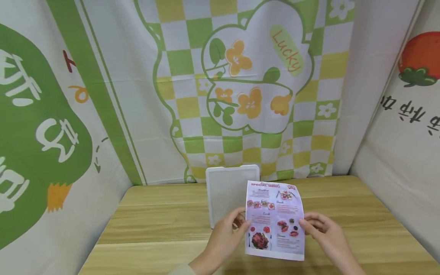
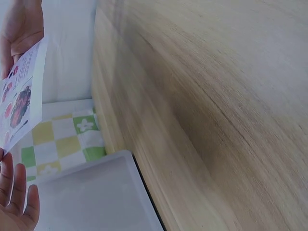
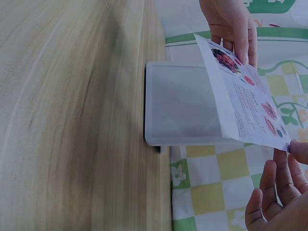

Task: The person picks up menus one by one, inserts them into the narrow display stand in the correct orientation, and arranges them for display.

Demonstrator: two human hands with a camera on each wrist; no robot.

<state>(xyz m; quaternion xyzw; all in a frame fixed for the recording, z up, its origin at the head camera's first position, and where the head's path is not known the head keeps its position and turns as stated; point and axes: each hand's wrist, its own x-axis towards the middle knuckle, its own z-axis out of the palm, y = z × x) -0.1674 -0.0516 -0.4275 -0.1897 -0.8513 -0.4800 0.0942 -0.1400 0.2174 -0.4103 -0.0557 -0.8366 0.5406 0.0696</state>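
Observation:
A printed paper menu (image 1: 275, 221), headed "SPECIAL MENU" and showing food pictures, is held upright above the table and bends slightly. My left hand (image 1: 228, 235) pinches its left edge between thumb and fingers. At the opposite edge my right hand (image 1: 324, 233) pinches it the same way. Behind the menu a white framed board (image 1: 227, 191) stands on the table, its lower right part hidden by the paper. In the right wrist view the menu (image 3: 245, 96) hangs in front of the board (image 3: 180, 103), apart from the table.
The wooden table (image 1: 154, 221) runs back to a green, white and yellow checked cloth (image 1: 240, 91). Printed cloth walls (image 1: 113, 76) close in the left side, and another with a tomato picture (image 1: 421, 57) stands on the right.

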